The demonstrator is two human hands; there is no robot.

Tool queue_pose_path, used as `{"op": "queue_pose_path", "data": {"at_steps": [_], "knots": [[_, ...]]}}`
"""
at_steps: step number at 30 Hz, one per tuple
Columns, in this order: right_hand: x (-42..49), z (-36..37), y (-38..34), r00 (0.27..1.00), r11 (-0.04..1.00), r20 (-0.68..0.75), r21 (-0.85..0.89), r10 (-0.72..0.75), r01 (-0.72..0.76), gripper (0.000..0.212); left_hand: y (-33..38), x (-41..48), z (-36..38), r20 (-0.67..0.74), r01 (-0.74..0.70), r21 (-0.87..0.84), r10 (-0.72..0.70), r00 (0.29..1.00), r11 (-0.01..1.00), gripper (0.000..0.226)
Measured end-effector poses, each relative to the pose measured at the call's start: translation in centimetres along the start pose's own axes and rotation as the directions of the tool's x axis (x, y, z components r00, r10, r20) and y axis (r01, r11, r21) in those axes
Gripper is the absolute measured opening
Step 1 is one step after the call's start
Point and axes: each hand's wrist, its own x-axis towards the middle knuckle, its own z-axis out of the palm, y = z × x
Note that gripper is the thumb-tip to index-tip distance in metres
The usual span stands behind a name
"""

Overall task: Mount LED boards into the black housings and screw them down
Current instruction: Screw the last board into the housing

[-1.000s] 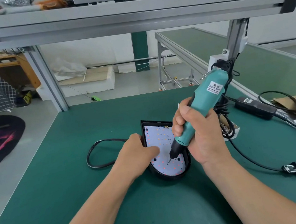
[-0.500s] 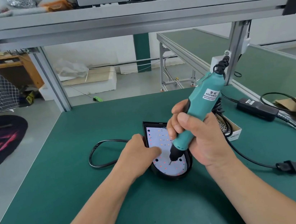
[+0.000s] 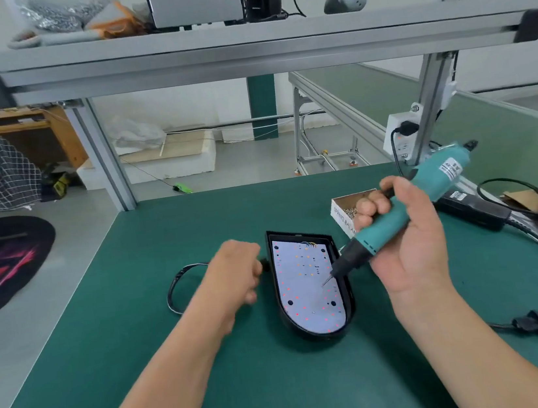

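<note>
While right grip [image 3: 406, 240] is clasping the driver [image 3: 390, 227], bit pointing at the board [image 3: 300, 285] in the housing [image 3: 347, 292], frame centre on the counter [image 3: 218, 399], left grip [image 3: 235, 273] is hanging blurred, loosely curled, empty, just left.

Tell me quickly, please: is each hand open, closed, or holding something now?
Left hand: blurred beside the black housing; its grip cannot be told.
Right hand: closed on the teal electric screwdriver.

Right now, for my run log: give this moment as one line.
left hand: beside black housing, blurred | right hand: grips screwdriver | bit: tilted over LED board | board: in housing
</note>
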Motion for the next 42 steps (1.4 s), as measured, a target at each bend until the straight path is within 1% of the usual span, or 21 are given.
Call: {"op": "queue_pose_path", "data": {"at_steps": [1,2,3,4,6,8,10,12,14,16,22,28,34,36,40,42], "knots": [[0.3,-0.3,-0.2,0.998,1.000,-0.062,0.028,-0.008,0.010,0.010,0.1,0.0,-0.4,0.006,0.026,-0.209,-0.026,1.000,0.978,0.014],[0.6,-0.6,-0.3,0.994,0.999,-0.109,0.048,-0.015,0.021,0.011,0.3,-0.1,-0.8,0.035,0.052,-0.397,-0.042,0.999,0.916,0.018],[0.8,-0.8,-0.3,0.989,0.998,-0.144,0.061,-0.021,0.030,0.011,0.4,-0.2,-1.0,0.068,0.072,-0.527,-0.043,0.997,0.847,0.022],[0.9,-0.9,-0.3,0.986,0.997,-0.164,0.070,-0.026,0.038,0.011,0.5,-0.3,-1.1,0.095,0.086,-0.605,-0.036,0.995,0.791,0.024],[1.1,-1.0,-0.2,0.985,0.995,-0.171,0.088,-0.026,0.041,0.012,0.6,-0.5,-1.0,0.137,0.102,-0.665,-0.013,0.990,0.740,0.023],[1.1,-1.0,-0.2,0.988,0.994,-0.154,0.099,-0.022,0.037,0.015,0.8,-0.7,-0.7,0.159,0.104,-0.670,0.006,0.987,0.735,0.019],[1.0,-0.9,-0.3,0.990,0.994,-0.137,0.106,-0.018,0.033,0.016,0.7,-0.9,-0.6,0.164,0.083,-0.635,0.029,0.986,0.768,0.016],[0.9,-0.7,-0.3,0.991,0.993,-0.133,0.114,-0.019,0.034,0.015,0.8,-1.1,-0.5,0.179,0.046,-0.587,0.074,0.981,0.808,0.021],[0.8,-0.6,-0.4,0.990,0.993,-0.137,0.117,-0.018,0.034,0.013,0.9,-1.3,-0.5,0.213,0.031,-0.579,0.114,0.970,0.815,0.029],[0.7,-0.6,-0.4,0.990,0.993,-0.143,0.113,-0.017,0.034,0.013,1.0,-1.6,-0.5,0.251,0.032,-0.577,0.140,0.958,0.816,0.029],[0.4,-0.4,-0.6,0.991,0.991,-0.132,0.131,-0.014,0.032,0.012,1.0,-2.4,-0.1,0.327,0.044,-0.522,0.152,0.933,0.852,0.019],[0.4,-0.1,-1.0,0.995,0.983,-0.092,0.175,-0.039,0.055,0.010,1.2,-2.9,-0.1,0.382,0.006,-0.439,0.181,0.906,0.898,0.013],[0.2,0.2,-1.4,0.995,0.973,-0.072,0.217,-0.068,0.083,0.012,1.4,-3.6,0.6,0.369,-0.010,-0.456,0.199,0.908,0.890,0.015],[0.2,0.4,-1.5,0.995,0.971,-0.064,0.221,-0.076,0.089,0.011,1.4,-3.8,0.6,0.362,-0.012,-0.461,0.200,0.910,0.887,0.020],[-0.1,0.7,-1.9,0.992,0.964,-0.058,0.239,-0.109,0.120,0.012,1.5,-4.3,0.9,0.403,0.015,-0.464,0.195,0.894,0.886,0.024],[-0.1,0.9,-2.3,0.991,0.957,-0.057,0.257,-0.121,0.131,0.013,1.6,-4.6,1.0,0.406,0.021,-0.474,0.197,0.893,0.880,0.031]]}}
